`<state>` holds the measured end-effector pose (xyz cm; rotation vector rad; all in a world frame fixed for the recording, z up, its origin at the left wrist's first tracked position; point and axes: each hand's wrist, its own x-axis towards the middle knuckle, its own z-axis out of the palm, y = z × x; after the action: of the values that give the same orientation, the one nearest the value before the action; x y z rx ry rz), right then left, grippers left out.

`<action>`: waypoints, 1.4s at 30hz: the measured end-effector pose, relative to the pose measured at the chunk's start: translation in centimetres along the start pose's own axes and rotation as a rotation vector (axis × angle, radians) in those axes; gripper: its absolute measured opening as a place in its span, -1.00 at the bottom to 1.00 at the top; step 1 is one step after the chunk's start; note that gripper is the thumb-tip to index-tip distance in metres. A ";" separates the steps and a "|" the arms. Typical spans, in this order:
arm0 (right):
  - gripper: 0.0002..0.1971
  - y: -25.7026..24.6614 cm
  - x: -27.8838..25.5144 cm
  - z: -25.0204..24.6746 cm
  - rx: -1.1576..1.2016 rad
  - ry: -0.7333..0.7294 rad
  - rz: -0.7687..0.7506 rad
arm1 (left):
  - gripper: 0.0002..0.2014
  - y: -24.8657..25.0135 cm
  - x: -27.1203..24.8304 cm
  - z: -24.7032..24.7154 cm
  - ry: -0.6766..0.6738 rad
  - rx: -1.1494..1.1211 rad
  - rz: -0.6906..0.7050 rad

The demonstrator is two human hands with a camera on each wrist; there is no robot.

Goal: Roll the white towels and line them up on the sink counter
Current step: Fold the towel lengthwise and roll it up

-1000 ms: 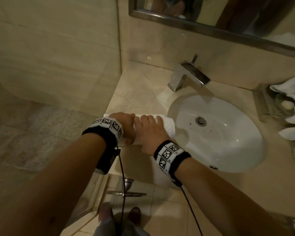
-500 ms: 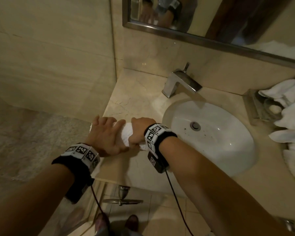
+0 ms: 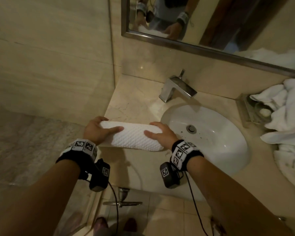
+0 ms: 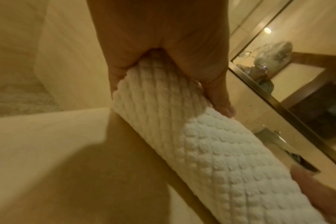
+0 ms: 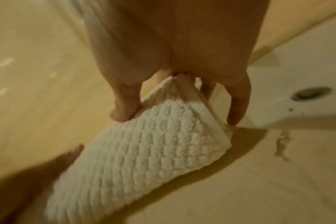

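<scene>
a white, bumpy-textured towel rolled into a thick cylinder [image 3: 134, 135] lies crosswise at the front edge of the beige marble worktop [image 3: 134, 99], just left of the white oval sink basin [image 3: 211, 133]; its right end reaches the basin's rim. whether the roll rests fully on the worktop or is lifted a little cannot be told.

the left hand [image 3: 95, 129] takes the roll's left end in a closed grip: its thumb lies along the near side of the towel and the fingers wrap over the far side. the left wrist view shows the same, with the palm [image 4: 163, 45] over the end of the roll [image 4: 211, 151] and the thumb pressed against its side.

the right hand [image 3: 160, 133] has its grip closed on the roll's right end, thumb on the near side, fingers curled over the top. in the blurred right wrist view the fingers [image 5: 125, 106] straddle the end of the towel [image 5: 134, 159], where folded layers show at the tip.

a square chrome faucet [image 3: 175, 89] stands behind the basin. a heap of loose white towels [image 3: 286, 120] lies on the worktop to the right of the basin, well apart from the roll. a metal-framed mirror [image 3: 211, 23] hangs on the wall above.
</scene>
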<state>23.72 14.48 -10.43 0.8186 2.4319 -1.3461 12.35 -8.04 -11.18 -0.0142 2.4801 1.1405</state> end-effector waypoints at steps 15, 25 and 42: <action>-0.05 -0.3 2.0 0.7 0.688 -0.096 0.542 | -0.65 2.0 4.5 -0.6 -0.332 -0.157 -0.346; -0.83 -0.8 2.6 -1.6 0.857 -0.005 0.479 | -0.73 8.1 6.7 -1.1 -0.510 -0.154 -0.322; -0.10 14.5 -2.1 -19.8 1.035 0.420 0.630 | -0.78 22.9 -0.2 15.7 -0.847 -0.162 -0.243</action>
<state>34.97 36.38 -8.81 2.0288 1.2669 -2.2335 14.12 18.58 -3.64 0.0985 1.5914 0.9670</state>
